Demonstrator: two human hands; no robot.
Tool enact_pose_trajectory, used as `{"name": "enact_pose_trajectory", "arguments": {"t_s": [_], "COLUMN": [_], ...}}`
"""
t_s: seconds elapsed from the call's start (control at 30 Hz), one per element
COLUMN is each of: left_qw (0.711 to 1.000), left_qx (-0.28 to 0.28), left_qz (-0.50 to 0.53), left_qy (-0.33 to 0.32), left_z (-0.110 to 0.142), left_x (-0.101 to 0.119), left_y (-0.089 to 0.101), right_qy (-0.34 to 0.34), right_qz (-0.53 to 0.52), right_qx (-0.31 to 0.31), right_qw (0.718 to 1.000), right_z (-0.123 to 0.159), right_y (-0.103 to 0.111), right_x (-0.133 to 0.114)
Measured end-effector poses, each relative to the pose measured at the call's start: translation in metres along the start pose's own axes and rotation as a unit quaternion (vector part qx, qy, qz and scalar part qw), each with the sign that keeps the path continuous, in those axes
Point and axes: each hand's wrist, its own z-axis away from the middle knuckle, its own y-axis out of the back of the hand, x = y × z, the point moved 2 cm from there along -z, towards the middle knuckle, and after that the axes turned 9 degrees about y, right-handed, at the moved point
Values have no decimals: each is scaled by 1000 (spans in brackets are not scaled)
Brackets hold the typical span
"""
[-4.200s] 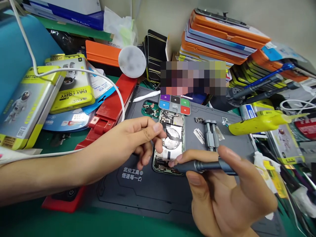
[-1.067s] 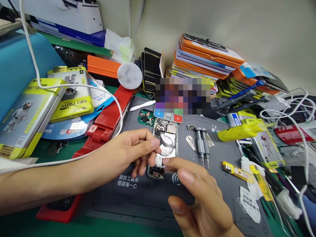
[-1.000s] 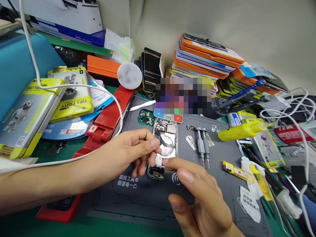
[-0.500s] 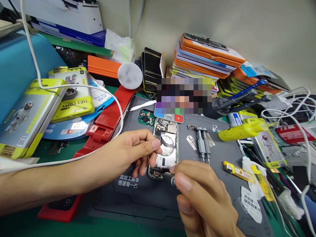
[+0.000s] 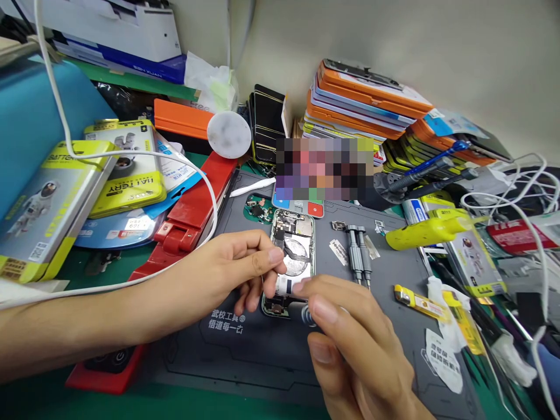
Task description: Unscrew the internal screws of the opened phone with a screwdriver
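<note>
An opened smartphone [image 5: 301,233] lies on the grey work mat [image 5: 245,361], its inner parts exposed and a round silver disc [image 5: 296,258] in the middle. My left hand [image 5: 256,268] is at the phone's left edge, thumb and forefinger pressed together; whatever they may pinch is hidden or too small to name. Over the phone's lower right side is my right hand [image 5: 359,338]. Its forefinger reaches out above the phone and the fingers are apart, with nothing visible between them. My hands cover parts of the phone's lower half.
Two grey screwdrivers [image 5: 359,254] lie right of the phone. A red clamp-like tool [image 5: 192,210] and battery boxes [image 5: 44,216] stand left. A yellow bottle [image 5: 426,233], a yellow cutter [image 5: 420,301] and a white cable [image 5: 214,198] surround the mat. Stacked cases [image 5: 371,87] stand behind.
My right hand's fingers have spread a little, and its forefinger has moved slightly up and left over the phone. My left hand has stayed in place.
</note>
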Motion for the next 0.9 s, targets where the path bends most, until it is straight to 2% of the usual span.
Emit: {"name": "enact_pose_trajectory", "arguments": {"t_s": [0.27,0.63,0.73,0.9], "left_qw": [1000,999,999,999], "left_qx": [-2,-5,-9,-14], "left_qz": [1,33,39,44], "left_qy": [0,6,3,-5], "left_z": [-2,-2,-2,-1], "left_x": [1,-1,1,1], "left_y": [1,0,0,0], "right_qy": [-2,-10,5,-14], "right_qz": [-6,5,12,8], "right_qx": [-11,40,38,38], "right_qw": [1000,999,999,999], "right_z": [-2,4,3,4], "right_y": [0,0,0,1], "right_x": [0,0,1,-2]}}
